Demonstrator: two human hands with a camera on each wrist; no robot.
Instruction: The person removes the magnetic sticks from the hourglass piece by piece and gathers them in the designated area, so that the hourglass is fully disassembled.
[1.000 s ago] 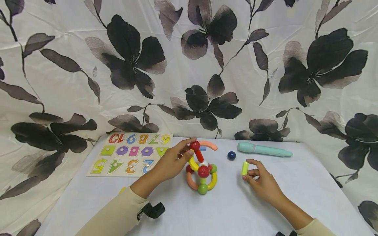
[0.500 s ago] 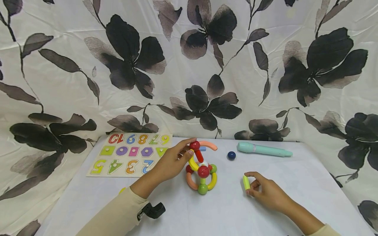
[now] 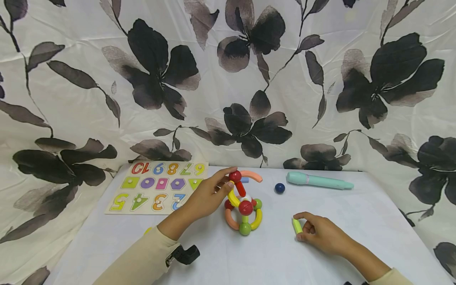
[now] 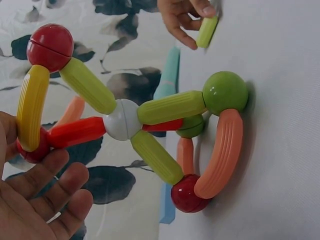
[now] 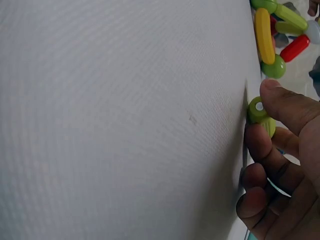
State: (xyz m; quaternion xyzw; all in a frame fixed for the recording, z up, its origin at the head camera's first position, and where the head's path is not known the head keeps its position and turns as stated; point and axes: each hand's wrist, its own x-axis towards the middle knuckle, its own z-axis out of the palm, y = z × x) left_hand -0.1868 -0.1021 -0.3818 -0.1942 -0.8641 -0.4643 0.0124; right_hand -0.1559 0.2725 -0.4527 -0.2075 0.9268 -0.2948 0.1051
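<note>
A magnetic ball-and-stick construction (image 3: 245, 208) stands on the white table, built of red, green and white balls joined by straight and curved sticks. My left hand (image 3: 208, 198) holds it by the red ball (image 3: 235, 176) at its upper end; in the left wrist view its other fingers (image 4: 65, 200) spread below that ball. Away to the right, my right hand (image 3: 322, 233) pinches a short yellow-green stick (image 3: 297, 226) between thumb and finger, low over the table. The right wrist view shows the stick's round end (image 5: 259, 106), with a pale spot at its centre.
A board of numbers and shapes (image 3: 142, 194) lies at the back left. Behind the construction is a blue stick (image 3: 245, 180). A dark blue ball (image 3: 280, 188) and a teal pen-like object (image 3: 318, 181) lie at the back right. Flowered cloth (image 3: 249, 79) hangs behind the table.
My right hand has moved toward the near edge with the yellow-green stick, which has changed its tilt. The left hand and the construction have stayed in place.
</note>
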